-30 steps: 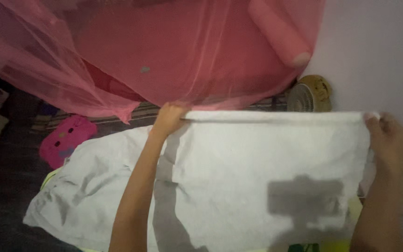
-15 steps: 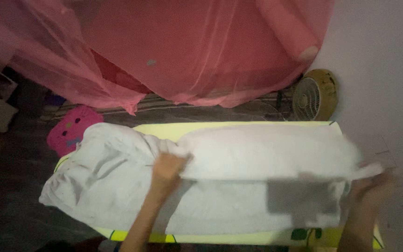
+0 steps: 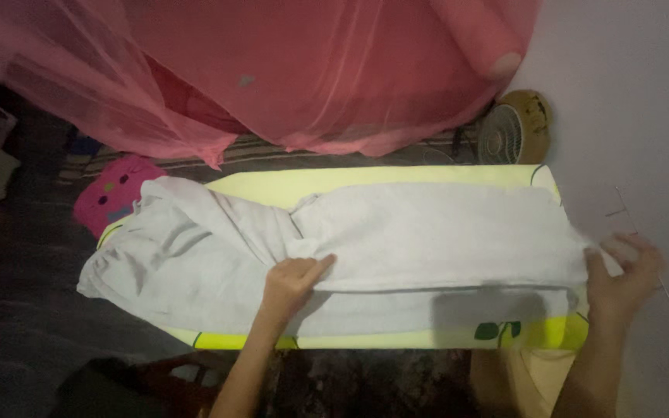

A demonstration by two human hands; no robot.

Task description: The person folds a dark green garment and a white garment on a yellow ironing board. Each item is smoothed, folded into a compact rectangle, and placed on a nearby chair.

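Left hand (image 3: 292,280) fingers press flat on the white cloth (image 3: 396,248); right hand (image 3: 621,275) fingers pinch its end.

A white cloth (image 3: 396,240) is spread over a yellow board (image 3: 365,182) printed with green leaves, while a pink net (image 3: 195,85), a striped brown mat (image 3: 272,151), a bright pink toy (image 3: 110,197) and a yellowish fan (image 3: 516,131) are seen behind.

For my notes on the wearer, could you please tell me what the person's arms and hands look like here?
Both forearms are bare, with no sleeves in view. The left hand and the right hand wear no gloves; no watch, ring or bracelet can be made out in the dim light.
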